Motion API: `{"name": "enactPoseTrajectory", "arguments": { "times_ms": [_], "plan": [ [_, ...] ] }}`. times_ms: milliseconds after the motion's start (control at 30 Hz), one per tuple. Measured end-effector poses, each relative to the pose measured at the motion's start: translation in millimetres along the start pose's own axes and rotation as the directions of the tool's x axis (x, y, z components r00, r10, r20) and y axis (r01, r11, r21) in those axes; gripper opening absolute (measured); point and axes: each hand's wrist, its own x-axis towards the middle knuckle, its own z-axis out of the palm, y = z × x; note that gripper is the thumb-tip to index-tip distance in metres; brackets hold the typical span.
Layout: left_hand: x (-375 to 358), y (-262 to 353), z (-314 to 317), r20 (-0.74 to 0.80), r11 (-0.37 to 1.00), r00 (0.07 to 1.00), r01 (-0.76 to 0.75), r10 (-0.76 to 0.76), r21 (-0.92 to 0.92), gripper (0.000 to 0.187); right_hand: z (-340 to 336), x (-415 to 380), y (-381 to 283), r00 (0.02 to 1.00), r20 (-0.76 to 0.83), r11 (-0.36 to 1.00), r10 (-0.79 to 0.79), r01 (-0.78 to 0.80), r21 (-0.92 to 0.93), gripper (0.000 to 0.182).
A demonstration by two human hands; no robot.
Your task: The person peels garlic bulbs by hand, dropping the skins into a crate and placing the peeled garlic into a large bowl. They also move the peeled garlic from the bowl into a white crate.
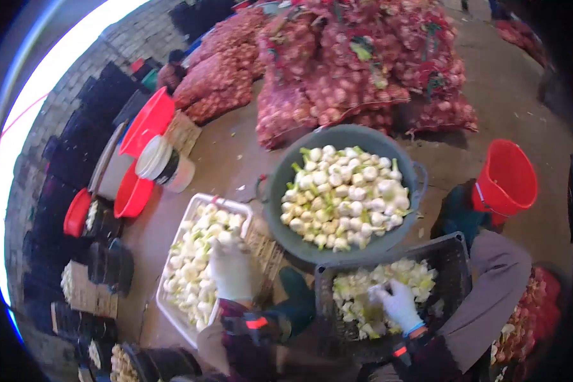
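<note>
My left hand [231, 270], in a white glove, is over the right side of a white plastic crate [165, 302]. The crate is filled with pale peeled bulbs [194, 267], onion or garlic, some with short green stems. Motion blurs this hand, and its fingers are hard to read. My right hand [398, 305], also gloved, is above a black crate [455, 270] holding pale peelings and trimmed pieces [356, 296]. Its fingers are curled in; whatever they hold is too small to make out. Ahead stands a round grey-green tub [277, 219] of white bulbs [347, 197].
Red mesh sacks [356, 63] of pinkish bulbs are piled ahead. A red bucket [506, 178] stands at the right, near my boot. To the left are red basins [149, 121], a white bucket [165, 162] and several dark crates. Another sack [528, 318] lies at lower right.
</note>
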Motion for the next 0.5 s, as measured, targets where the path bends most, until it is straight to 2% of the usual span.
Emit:
{"name": "enactPoseTrajectory", "arguments": {
  "times_ms": [67, 100, 133, 167, 200, 233, 267, 300, 333, 367, 400, 467, 500],
  "plan": [
    [40, 19, 15, 0.002, 0.974, 0.99, -0.137, 0.139, 0.18, 0.032, 11, 11, 21, 0.992, 0.018, 0.98, -0.124, 0.125, -0.152, 0.03],
    [97, 4, -20, 0.22, 0.982, 0.975, -0.058, 0.018, 0.179, 0.032, 10, 11, 4, 0.99, 0.016, 0.986, -0.14, 0.141, -0.088, 0.03],
    [120, -7, -6, 0.226, 0.982, 0.974, -0.054, 0.012, 0.181, 0.032, 8, 7, -15, 0.987, 0.015, 0.987, -0.158, 0.159, -0.023, 0.031],
    [144, -24, 16, 0.165, 0.849, 0.984, -0.025, -0.074, 0.528, 0.034, 10, 8, -12, 0.993, 0.024, 0.994, -0.112, 0.111, 0.013, 0.032],
    [168, -42, 33, 0.08, 0.598, 0.988, 0.014, -0.13, 0.801, 0.036, 6, 13, -9, 0.986, 0.145, 0.987, 0.078, -0.056, -0.153, 0.032],
    [192, -62, 38, 0.166, 0.355, 0.975, -0.105, -0.148, 0.929, 0.041, 11, 13, 7, 0.994, 0.103, 0.994, -0.022, 0.033, -0.107, 0.028],
    [218, -85, 35, 0.243, 0.086, 0.95, -0.23, -0.195, 0.969, 0.047, 14, 14, 19, 0.992, 0.054, 0.991, -0.113, 0.116, -0.066, 0.023],
    [249, -108, 20, 0.541, -0.254, 0.824, -0.566, -0.168, 0.784, 0.054, 1, 15, -9, 0.997, 0.078, 1.0, 0.007, -0.007, 0.007, 0.025],
    [258, -117, 43, 0.43, -0.339, 0.853, -0.515, -0.297, 0.787, 0.06, -13, 15, -37, 0.986, 0.108, 0.988, 0.125, -0.133, 0.074, 0.028],
    [279, -135, 42, 0.449, -0.333, 0.832, -0.546, -0.326, 0.769, 0.062, -14, 21, -34, 0.989, 0.098, 0.994, 0.112, -0.11, -0.026, 0.027],
    [298, -150, 40, 0.466, -0.328, 0.811, -0.574, -0.354, 0.75, 0.064, -17, 27, -32, 0.988, 0.089, 0.992, 0.127, -0.125, -0.028, 0.027],
    [313, -170, 41, 0.398, -0.535, 0.808, -0.587, -0.434, 0.607, 0.063, -22, 34, -30, 0.971, 0.098, 0.975, 0.217, -0.211, -0.074, 0.024],
    [307, -169, 55, 0.365, -0.59, 0.817, -0.576, -0.447, 0.567, 0.061, -23, 35, -25, 0.953, 0.129, 0.961, 0.274, -0.267, -0.065, 0.023]
  ]
}}
